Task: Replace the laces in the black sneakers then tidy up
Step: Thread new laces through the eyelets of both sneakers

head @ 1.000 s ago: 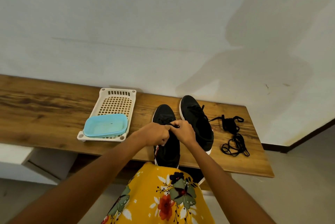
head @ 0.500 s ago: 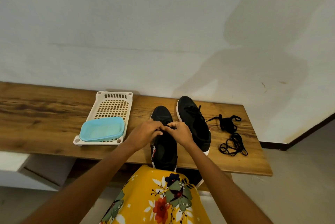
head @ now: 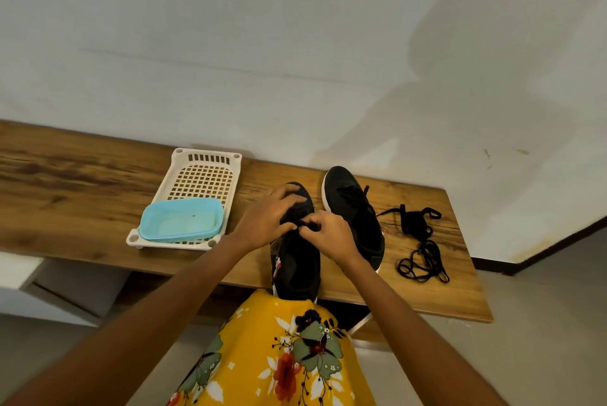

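- A wooden bench [head: 82,182] runs along a white wall, its left stretch bare.
- Two black sneakers: the near sneaker [head: 297,266] overhangs the front edge; the far sneaker [head: 353,208] lies beside it.
- Left hand [head: 262,225] and right hand [head: 330,236], together, pinch the near sneaker's lace.
- Loose black laces [head: 422,262] lie near the right end.
- No readable writing.

Head camera looks forward-down at shelf [head: 82,188] (wide-angle, close)
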A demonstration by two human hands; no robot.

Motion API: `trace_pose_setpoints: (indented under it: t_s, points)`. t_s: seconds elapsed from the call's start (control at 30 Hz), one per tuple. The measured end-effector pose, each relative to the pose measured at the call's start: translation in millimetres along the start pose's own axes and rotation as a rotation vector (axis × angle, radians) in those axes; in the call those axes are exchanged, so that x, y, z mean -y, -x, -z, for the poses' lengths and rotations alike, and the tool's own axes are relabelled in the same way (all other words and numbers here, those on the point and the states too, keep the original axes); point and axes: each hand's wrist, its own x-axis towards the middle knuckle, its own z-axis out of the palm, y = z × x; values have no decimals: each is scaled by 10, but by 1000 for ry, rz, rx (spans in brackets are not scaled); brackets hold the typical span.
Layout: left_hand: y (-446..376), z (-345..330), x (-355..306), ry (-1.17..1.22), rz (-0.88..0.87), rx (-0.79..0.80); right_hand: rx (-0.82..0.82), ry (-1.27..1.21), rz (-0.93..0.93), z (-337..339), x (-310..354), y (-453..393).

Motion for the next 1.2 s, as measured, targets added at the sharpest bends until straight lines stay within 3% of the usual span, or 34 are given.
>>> trace_pose_setpoints:
  t_s: [0.13,0.27,0.5,0.6,0.73,0.97,1.03,1.2]
  points:
    - [-115,81,-61,-48,-96,147,-76,217,78,-31,84,23]
    - [-192,121,-58,77,72,163,-122,297,56,-107,82,48]
    - [-218,48,-87,173,233,156,-83,104,26,-55,24,58]
    - [-237,86,-81,329,277,266,-113,85,18,-53,21,51]
    - [-282,147,6,639,515,379,-157,130,23,-95,51,38]
    - [-335,175,21,521,485,439,-195,142,14,-149,36,60]
    - [-315,154,22,563,511,389,-199,119,31,-137,28,70]
    - [-173,-18,13,768,694,55,-229,144,98,-141,4,123]
